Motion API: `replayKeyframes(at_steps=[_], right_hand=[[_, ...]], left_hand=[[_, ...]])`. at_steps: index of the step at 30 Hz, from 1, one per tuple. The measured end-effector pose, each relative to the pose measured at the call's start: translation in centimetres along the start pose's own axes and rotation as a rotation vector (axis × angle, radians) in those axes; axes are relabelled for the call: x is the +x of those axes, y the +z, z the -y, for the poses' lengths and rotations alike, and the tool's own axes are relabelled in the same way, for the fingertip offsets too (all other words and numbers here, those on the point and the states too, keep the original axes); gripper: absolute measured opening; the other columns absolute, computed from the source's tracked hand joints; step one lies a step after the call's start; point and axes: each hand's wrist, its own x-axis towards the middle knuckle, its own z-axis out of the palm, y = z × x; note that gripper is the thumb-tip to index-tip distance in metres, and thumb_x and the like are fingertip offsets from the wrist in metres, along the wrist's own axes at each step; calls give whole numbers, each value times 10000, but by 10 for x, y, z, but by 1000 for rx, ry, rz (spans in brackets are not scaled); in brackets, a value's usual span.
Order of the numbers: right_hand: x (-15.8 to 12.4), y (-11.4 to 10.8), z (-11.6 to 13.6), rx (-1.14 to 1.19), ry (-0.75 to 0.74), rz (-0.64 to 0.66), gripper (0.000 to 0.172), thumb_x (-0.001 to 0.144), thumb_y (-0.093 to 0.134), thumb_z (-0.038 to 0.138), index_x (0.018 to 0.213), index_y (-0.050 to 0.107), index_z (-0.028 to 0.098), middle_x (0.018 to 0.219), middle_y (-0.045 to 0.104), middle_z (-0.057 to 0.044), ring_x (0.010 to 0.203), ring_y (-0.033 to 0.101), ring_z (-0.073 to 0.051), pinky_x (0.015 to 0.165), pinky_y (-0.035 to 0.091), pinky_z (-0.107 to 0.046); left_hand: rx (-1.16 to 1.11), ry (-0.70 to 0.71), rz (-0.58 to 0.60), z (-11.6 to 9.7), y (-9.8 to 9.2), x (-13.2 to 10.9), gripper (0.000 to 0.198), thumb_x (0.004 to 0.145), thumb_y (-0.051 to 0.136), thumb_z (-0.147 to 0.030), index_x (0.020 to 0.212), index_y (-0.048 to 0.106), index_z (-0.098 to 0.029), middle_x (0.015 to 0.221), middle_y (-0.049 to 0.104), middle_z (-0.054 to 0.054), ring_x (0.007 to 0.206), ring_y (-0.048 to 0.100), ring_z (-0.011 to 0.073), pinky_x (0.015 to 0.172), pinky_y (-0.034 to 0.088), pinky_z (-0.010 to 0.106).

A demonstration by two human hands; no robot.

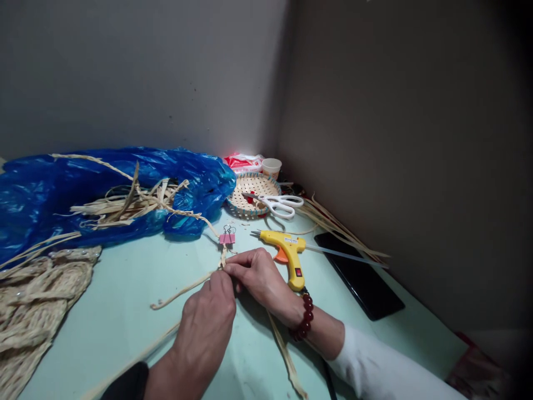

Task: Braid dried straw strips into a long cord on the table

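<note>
My left hand (208,322) and my right hand (256,275) meet at the middle of the pale green table (116,311), both with fingers pinched on thin straw strips (183,289). The strips run up to a pink binder clip (227,238) just beyond my fingertips and trail left and down across the table. A dark red bead bracelet (303,322) circles my right wrist. A yellow glue gun (287,253) lies right beside my right hand.
A blue plastic bag (50,194) with loose straw lies at the back left; woven straw matting (33,305) lies at the left edge. White scissors (281,204) rest on a small woven basket (245,208). A black phone (358,278), a paper cup (271,166) and walls close the right side.
</note>
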Motion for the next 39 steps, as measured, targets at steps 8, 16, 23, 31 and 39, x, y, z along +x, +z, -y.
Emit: replayKeyframes(at_steps=[8,16,23,31,39], right_hand=[[-1,0,-1,-30,-17,-47,180,739,549,132,663,712,113,577,595,-7,526,408,-84,499,307,-196],[-4,-9,11,199,54,73,206,778,564,169,636,703,116,462,440,44,448,269,-59,457,197,-217],[1,-7,0,172,52,53,127,787,592,211,716,651,123,588,555,12,484,344,-61,459,226,-208],[-4,-14,1,-154,-34,19,95,806,580,195,894,552,171,676,627,13,614,513,-107,557,339,-207],[-18,-15,18,-701,-189,-21,184,868,509,220,712,585,161,586,578,-11,529,436,-108,531,237,-250]], left_hand=[[37,298,-67,-2,-6,-24,323,848,396,-80,985,686,-116,819,670,108,744,614,254,665,491,385],[-1148,-183,389,56,-29,34,183,861,495,-327,842,615,-190,866,654,40,829,583,201,794,420,328],[-1636,-407,503,43,2,38,208,782,612,-329,734,538,-140,590,452,-59,441,238,35,411,122,184],[-1519,-438,470,43,3,37,224,751,598,-329,632,523,-154,488,438,-80,369,230,30,390,101,210],[-1245,-321,305,45,5,39,175,697,583,-292,584,508,-181,515,351,-86,502,311,96,477,219,214]])
